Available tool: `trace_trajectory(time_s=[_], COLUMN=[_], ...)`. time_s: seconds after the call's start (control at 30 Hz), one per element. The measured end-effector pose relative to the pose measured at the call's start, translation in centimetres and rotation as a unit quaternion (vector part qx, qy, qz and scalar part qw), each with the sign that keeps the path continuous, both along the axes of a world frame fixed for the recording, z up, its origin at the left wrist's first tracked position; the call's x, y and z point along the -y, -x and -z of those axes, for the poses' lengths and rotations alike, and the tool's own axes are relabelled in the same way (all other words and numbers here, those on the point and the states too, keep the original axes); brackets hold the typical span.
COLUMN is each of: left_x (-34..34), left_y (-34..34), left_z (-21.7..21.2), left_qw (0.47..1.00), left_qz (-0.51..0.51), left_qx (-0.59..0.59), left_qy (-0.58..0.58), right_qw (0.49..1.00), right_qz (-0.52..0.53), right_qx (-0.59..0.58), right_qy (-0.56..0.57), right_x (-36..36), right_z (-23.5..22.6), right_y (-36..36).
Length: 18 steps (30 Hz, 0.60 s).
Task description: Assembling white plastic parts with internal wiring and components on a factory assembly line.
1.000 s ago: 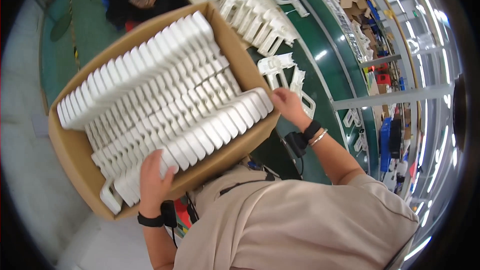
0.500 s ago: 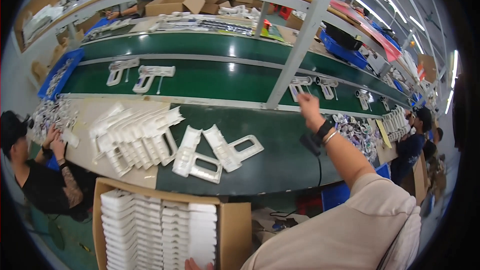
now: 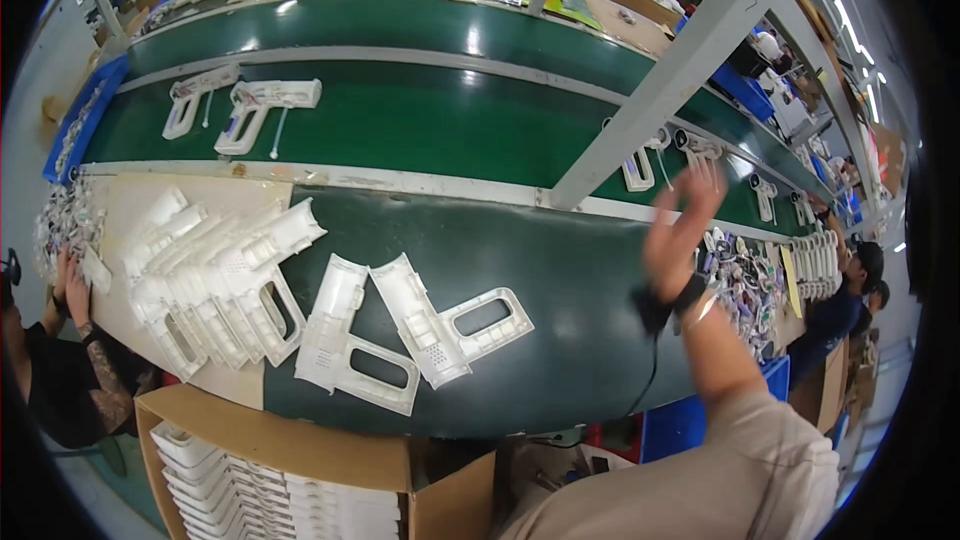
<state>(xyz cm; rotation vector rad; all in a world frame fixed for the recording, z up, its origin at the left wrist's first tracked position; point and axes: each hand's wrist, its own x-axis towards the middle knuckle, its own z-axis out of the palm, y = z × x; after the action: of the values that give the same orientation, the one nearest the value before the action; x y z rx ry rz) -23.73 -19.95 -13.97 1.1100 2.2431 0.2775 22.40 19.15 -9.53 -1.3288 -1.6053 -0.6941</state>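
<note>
My right hand (image 3: 685,230) is raised over the right part of the bench, blurred, its fingers stretched and apart with nothing seen in them. It overlaps the white gun-shaped toy assemblies on the green belt, one of them (image 3: 640,168) just beside it; whether it touches any I cannot tell. A black band with a cord (image 3: 655,312) is at that wrist. My left hand is out of view. Two white plastic gun-shaped shell halves (image 3: 358,340) (image 3: 452,325) lie hollow side up on the dark mat (image 3: 560,310). Left of them several similar shells (image 3: 215,280) overlap in a row.
A cardboard box (image 3: 290,432) of stacked white shells stands at the near edge. Two assemblies (image 3: 265,110) sit on the belt's left (image 3: 430,130). A slanted metal post (image 3: 680,70) rises by my hand. Small parts (image 3: 740,280) are heaped right. Co-workers (image 3: 75,370) (image 3: 855,290) flank the bench.
My right hand has moved right and its fingers have spread. My left hand, earlier at the box's lower edge, has left the view. The view has shifted and the bench appears closer.
</note>
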Motion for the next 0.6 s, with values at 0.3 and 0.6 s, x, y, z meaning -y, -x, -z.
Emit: trace_trajectory(time_s=[0.3,0.6], left_x=[2.1,2.2], left_y=[0.9,0.5], left_z=[2.9,3.1], left_qw=[0.974,0.984], left_qz=[0.169,0.122], left_qx=[-0.098,-0.043], left_qy=[-0.115,-0.121], right_qw=[0.808,0.67], right_qz=[-0.5,-0.473], right_qx=[-0.048,0.107], right_qy=[0.306,0.563], right_x=[16.3,23.5], right_z=[2.2,5.1], right_y=[20.5,31.4])
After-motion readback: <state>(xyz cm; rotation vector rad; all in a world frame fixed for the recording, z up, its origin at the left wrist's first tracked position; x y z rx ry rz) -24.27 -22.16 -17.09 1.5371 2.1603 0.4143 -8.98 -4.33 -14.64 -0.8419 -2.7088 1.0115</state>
